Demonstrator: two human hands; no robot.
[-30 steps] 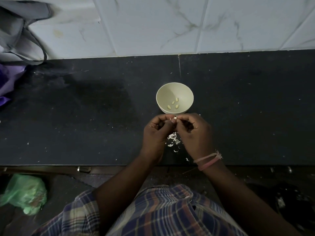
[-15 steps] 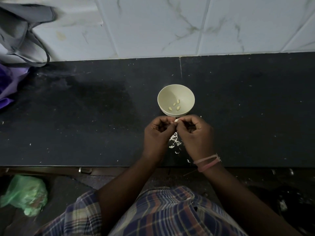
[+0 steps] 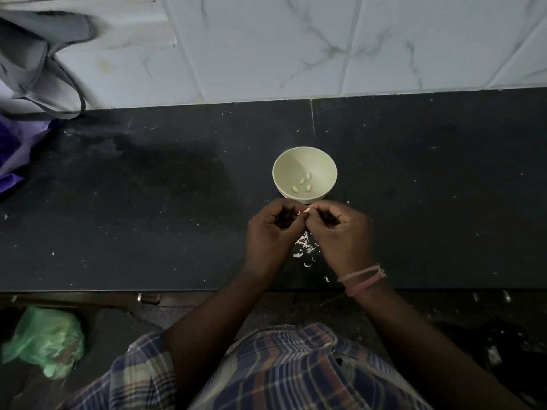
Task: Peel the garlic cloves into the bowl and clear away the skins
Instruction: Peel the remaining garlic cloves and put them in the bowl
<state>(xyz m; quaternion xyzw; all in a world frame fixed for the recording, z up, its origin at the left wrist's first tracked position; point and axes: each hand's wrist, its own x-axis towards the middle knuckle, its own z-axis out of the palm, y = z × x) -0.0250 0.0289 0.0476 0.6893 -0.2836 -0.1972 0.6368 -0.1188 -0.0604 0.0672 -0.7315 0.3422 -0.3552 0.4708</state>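
Black stone counter (image 3: 148,202) lies under your hands, which meet just short of the cream bowl (image 3: 304,174). Your left hand (image 3: 270,232) and right hand (image 3: 340,232) are curled together, fingertips pinching one small garlic clove (image 3: 306,210) between them, its pale tip showing where the thumbs touch. Four peeled cloves (image 3: 302,184) sit in the bowl just beyond your knuckles. White skins (image 3: 306,247) lie scattered on the counter beneath and between your wrists. Pink bands (image 3: 362,279) circle your right wrist. Far to your left, below the counter edge, sits a green plastic bag (image 3: 44,341).
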